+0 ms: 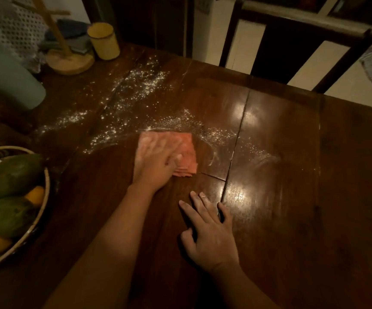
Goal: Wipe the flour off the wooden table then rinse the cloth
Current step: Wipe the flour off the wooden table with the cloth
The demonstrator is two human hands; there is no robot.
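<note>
A folded pink cloth [186, 150] lies on the dark wooden table [292, 197] near its middle. My left hand [155, 161] presses down on the cloth, fingers spread over its top and thumb along its right side. White flour [140, 85] is scattered in a wide streak from the far left toward the cloth, and a thinner trail [220, 132] runs to its right. My right hand [209, 230] rests flat on bare wood nearer to me, fingers apart and holding nothing.
A woven basket [44, 204] of green and yellow fruit sits at the left edge. A yellow tin cup [103, 41], a wooden stand [69, 61] and a pale cylinder [8, 74] stand at the far left. A dark chair [314, 32] is beyond the far edge.
</note>
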